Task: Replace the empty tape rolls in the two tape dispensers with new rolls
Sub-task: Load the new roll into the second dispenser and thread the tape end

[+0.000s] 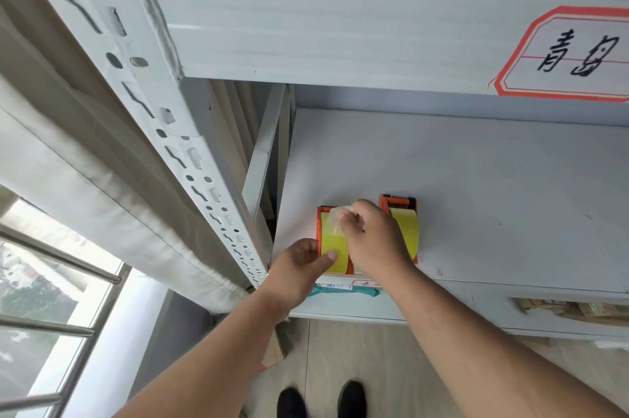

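Two orange tape dispensers side by side near the front edge of a white shelf (476, 179), each loaded with a yellow roll. Left hand (303, 268) gripping the left dispenser (319, 230), thumb pressed on its yellow roll (335, 244). Right hand (371, 240) pinching a clear strip of tape (335, 218) pulled up from that roll, partly hiding the right dispenser (400, 205) and its roll (408, 233). Perforated upright (190, 152) and curtain (102, 186) at left; red-bordered label (565, 53) on the shelf beam above; black shoes (320, 400) below.

Two orange tape dispensers, left dispenser (320, 230) and right dispenser (398, 205), are sitting side by side at lower centre, each carrying a yellow roll (335, 244).
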Action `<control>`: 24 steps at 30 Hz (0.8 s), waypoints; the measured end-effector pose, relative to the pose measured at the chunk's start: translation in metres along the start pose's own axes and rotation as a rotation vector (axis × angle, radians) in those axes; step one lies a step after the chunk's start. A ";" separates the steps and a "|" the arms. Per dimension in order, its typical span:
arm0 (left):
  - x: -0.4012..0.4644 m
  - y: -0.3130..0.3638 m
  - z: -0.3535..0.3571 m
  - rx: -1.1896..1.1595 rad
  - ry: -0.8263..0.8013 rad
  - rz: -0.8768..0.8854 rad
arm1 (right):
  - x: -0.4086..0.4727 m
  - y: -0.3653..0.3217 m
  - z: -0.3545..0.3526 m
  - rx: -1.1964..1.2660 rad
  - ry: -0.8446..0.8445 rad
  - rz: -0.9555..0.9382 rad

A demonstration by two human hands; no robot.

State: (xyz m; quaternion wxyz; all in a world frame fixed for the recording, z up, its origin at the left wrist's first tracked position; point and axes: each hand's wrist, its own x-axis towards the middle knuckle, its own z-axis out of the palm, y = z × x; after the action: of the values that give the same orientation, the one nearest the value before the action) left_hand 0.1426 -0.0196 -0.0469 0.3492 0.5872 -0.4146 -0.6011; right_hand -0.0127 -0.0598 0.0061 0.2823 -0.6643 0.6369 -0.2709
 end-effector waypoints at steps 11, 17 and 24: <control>-0.006 0.011 0.011 0.125 0.013 -0.096 | 0.069 -0.010 -0.026 0.312 0.101 0.242; 0.009 0.027 0.011 -0.037 0.133 -0.183 | 0.073 -0.015 -0.028 0.412 0.097 0.300; 0.005 0.027 0.013 -0.044 0.061 -0.229 | 0.081 -0.004 -0.031 0.538 0.144 0.436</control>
State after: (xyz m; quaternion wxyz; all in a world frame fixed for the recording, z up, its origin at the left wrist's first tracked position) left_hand 0.1271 -0.0344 -0.0250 0.3033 0.6409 -0.3207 -0.6280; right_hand -0.0289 -0.1418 0.0310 0.4526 -0.3939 0.6878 -0.4086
